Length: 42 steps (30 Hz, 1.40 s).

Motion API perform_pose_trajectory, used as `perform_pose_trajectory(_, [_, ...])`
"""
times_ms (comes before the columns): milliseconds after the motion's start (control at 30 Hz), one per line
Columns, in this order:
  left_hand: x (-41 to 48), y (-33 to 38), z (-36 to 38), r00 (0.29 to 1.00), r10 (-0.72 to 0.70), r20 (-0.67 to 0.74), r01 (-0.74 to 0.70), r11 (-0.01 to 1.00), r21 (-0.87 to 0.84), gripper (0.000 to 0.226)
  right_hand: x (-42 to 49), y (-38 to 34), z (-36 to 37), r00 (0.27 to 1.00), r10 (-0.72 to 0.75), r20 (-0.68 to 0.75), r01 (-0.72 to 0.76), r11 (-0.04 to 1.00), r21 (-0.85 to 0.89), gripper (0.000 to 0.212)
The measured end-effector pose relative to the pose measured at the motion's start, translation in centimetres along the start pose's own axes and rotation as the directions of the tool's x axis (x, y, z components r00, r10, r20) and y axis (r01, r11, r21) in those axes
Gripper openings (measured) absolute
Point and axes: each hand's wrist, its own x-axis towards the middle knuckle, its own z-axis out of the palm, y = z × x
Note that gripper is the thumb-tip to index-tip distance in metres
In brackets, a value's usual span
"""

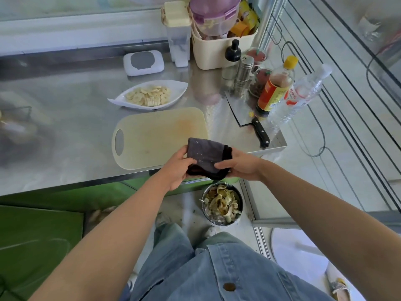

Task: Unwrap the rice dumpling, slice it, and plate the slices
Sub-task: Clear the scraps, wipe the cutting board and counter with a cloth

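Hands, left [176, 168] and right [239, 165], grip a dark cloth [206, 158] (slices [148, 95] plated well beyond).

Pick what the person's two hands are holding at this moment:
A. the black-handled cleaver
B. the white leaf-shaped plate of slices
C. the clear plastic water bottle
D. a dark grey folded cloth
D: both the left hand and the right hand grip the dark grey folded cloth above the counter's near edge, while the black-handled cleaver lies untouched on the steel counter.
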Motion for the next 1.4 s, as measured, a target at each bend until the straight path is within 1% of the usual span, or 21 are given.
perform_pose_trajectory(67, [-0.2,0.2,-0.3,1.0,0.014,0.022,-0.013,0.999,-0.05,0.041,-0.1,0.2,-0.3,0.997,-0.008,-0.079,0.012,0.998,0.061,0.052])
perform_pose_trajectory(100, [-0.2,0.4,-0.4,1.0,0.018,0.019,-0.017,0.996,-0.092,0.038,-0.1,0.2,-0.4,0.993,-0.037,-0.115,0.048,0.995,0.091,0.047])
perform_pose_trajectory(167, [-0.3,0.6,-0.4,1.0,0.01,-0.022,-0.014,0.985,-0.169,0.031,-0.1,-0.1,-0.5,0.985,-0.107,-0.137,0.119,0.99,0.081,0.033])
perform_pose_trajectory(233, [-0.2,0.8,-0.3,0.999,-0.028,-0.041,0.016,0.964,-0.267,0.025,0.0,-0.5,-0.3,0.973,-0.174,-0.152,0.185,0.981,0.062,0.044])
perform_pose_trajectory(267, [-0.1,0.8,-0.4,0.998,-0.059,-0.027,0.046,0.935,-0.353,0.021,0.1,-0.6,-0.1,0.965,-0.199,-0.168,0.208,0.977,0.039,0.05])
perform_pose_trajectory(333, [0.0,0.8,-0.9,0.993,-0.119,0.024,0.117,0.872,-0.475,0.025,0.2,-0.8,0.3,0.947,-0.248,-0.204,0.247,0.969,-0.031,0.056])
perform_pose_trajectory(367, [0.1,0.7,-1.2,0.99,-0.134,0.035,0.136,0.891,-0.434,0.026,0.3,-0.9,0.3,0.937,-0.27,-0.221,0.265,0.963,-0.054,0.057])
perform_pose_trajectory(400, [0.2,0.5,-1.3,0.99,-0.141,0.027,0.142,0.931,-0.335,0.024,0.4,-0.9,0.3,0.93,-0.286,-0.229,0.278,0.958,-0.066,0.058])
perform_pose_trajectory(467, [0.3,0.2,-1.0,0.995,-0.098,-0.025,0.093,0.985,-0.148,0.01,0.5,-0.9,0.0,0.933,-0.286,-0.219,0.28,0.958,-0.06,0.055])
perform_pose_trajectory(500, [0.4,0.2,-0.8,0.996,-0.064,-0.068,0.057,0.992,-0.11,0.008,0.5,-0.8,-0.2,0.937,-0.27,-0.219,0.269,0.962,-0.036,0.051])
perform_pose_trajectory(633, [1.0,0.2,0.2,0.982,0.035,-0.186,-0.06,0.99,-0.128,0.019,0.6,-0.8,-0.3,0.935,-0.197,-0.294,0.233,0.968,0.095,0.033])
perform_pose_trajectory(700, [1.2,0.2,0.5,0.974,0.061,-0.217,-0.088,0.989,-0.116,0.021,0.9,-0.8,0.1,0.94,-0.158,-0.304,0.195,0.976,0.095,0.034])
perform_pose_trajectory(767, [1.2,0.2,0.1,0.976,0.073,-0.205,-0.101,0.986,-0.13,0.019,1.6,-0.6,0.0,0.947,-0.143,-0.287,0.151,0.988,0.007,0.036])
perform_pose_trajectory(867, [1.1,0.5,-1.2,0.997,-0.005,-0.077,-0.007,0.988,-0.156,0.01,2.6,-0.8,-0.1,0.964,-0.097,-0.249,0.059,0.986,-0.155,0.048])
perform_pose_trajectory(933, [1.4,0.7,-2.2,0.998,-0.035,-0.055,0.032,0.998,-0.056,0.015,3.3,-1.4,0.4,0.959,-0.103,-0.264,0.062,0.986,-0.157,0.05])
perform_pose_trajectory(1033, [2.3,1.7,-3.3,0.988,0.035,-0.153,-0.027,0.998,0.053,0.018,4.7,-2.8,1.4,0.948,-0.071,-0.311,0.046,0.995,-0.087,0.047])
perform_pose_trajectory(1100, [3.4,2.6,-4.2,0.972,0.123,-0.201,-0.078,0.973,0.216,0.014,6.0,-4.0,2.2,0.936,-0.056,-0.347,0.001,0.987,-0.158,0.026])
perform_pose_trajectory(1167, [4.6,3.5,-5.2,0.953,0.208,-0.222,-0.111,0.917,0.383,0.013,7.4,-5.7,3.0,0.907,-0.055,-0.417,-0.03,0.981,-0.194,0.005])
perform_pose_trajectory(1233, [5.7,4.8,-6.1,0.93,0.273,-0.245,-0.126,0.866,0.484,0.013,9.1,-7.4,3.6,0.873,-0.072,-0.483,-0.021,0.982,-0.186,0.005])
perform_pose_trajectory(1300, [6.7,6.7,-7.2,0.907,0.314,-0.282,-0.133,0.848,0.513,0.015,11.1,-9.0,4.1,0.849,-0.075,-0.523,0.005,0.991,-0.135,0.006])
perform_pose_trajectory(1400, [8.7,9.9,-9.8,0.891,0.3,-0.341,-0.134,0.891,0.434,0.018,14.5,-11.5,4.8,0.847,-0.072,-0.527,0.036,0.996,-0.078,0.017])
